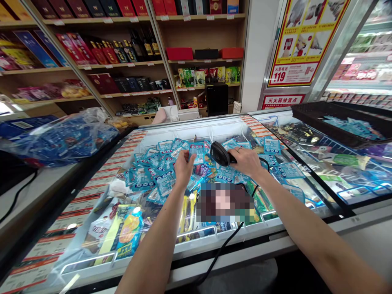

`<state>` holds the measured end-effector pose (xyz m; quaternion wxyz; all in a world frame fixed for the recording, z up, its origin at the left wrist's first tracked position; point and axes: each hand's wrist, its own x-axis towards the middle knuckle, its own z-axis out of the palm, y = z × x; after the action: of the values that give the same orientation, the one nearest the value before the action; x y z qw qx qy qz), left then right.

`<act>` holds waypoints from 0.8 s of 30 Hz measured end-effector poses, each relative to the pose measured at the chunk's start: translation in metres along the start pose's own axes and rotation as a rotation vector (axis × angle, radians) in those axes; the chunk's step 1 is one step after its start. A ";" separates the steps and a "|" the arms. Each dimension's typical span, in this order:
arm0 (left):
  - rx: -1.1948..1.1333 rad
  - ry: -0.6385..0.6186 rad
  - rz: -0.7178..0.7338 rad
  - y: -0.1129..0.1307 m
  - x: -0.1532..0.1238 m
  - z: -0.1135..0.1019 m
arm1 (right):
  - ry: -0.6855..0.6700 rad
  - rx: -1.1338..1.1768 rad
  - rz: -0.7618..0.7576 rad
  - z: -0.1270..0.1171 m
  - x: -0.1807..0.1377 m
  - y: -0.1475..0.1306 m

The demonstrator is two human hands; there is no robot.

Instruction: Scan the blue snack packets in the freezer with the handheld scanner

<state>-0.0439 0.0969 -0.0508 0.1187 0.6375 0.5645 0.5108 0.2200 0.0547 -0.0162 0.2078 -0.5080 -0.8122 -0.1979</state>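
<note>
My left hand (184, 165) pinches a small blue packet (197, 152) by its left edge, with the printed side facing me. In my right hand (246, 161) is a black barcode scanner (219, 154), its head pointed left toward that packet. A black cable (225, 247) runs from the scanner down over the freezer's front edge. Many more blue packets (139, 177) lie spread in a loose pile on the glass top (154, 255) of the chest freezer, around and under both hands.
At the left, a clear plastic bag (70, 136) bulges with blue packets. A black tray (324, 124) holding similar packets sits at the right on the freezer. Wrapped ice creams (130, 230) show through the glass. Stocked shelves (122, 65) stand behind.
</note>
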 end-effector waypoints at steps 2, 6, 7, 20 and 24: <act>-0.079 0.045 -0.053 -0.001 0.001 0.000 | 0.009 -0.006 -0.013 0.000 -0.001 -0.001; -0.251 0.059 -0.097 -0.002 0.002 0.003 | -0.003 -0.011 -0.045 0.002 -0.001 -0.002; -0.289 0.048 -0.091 -0.002 0.001 0.004 | -0.008 -0.011 -0.056 0.003 0.000 -0.003; -0.303 0.064 -0.131 0.000 0.001 0.002 | -0.005 0.002 -0.096 0.005 -0.001 -0.006; -0.418 0.055 -0.136 -0.005 0.005 0.005 | -0.006 0.012 -0.092 0.006 -0.001 -0.006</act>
<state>-0.0435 0.1045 -0.0542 0.2670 0.5454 0.4909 0.6247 0.2146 0.0543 -0.0221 0.1993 -0.4693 -0.8365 -0.2010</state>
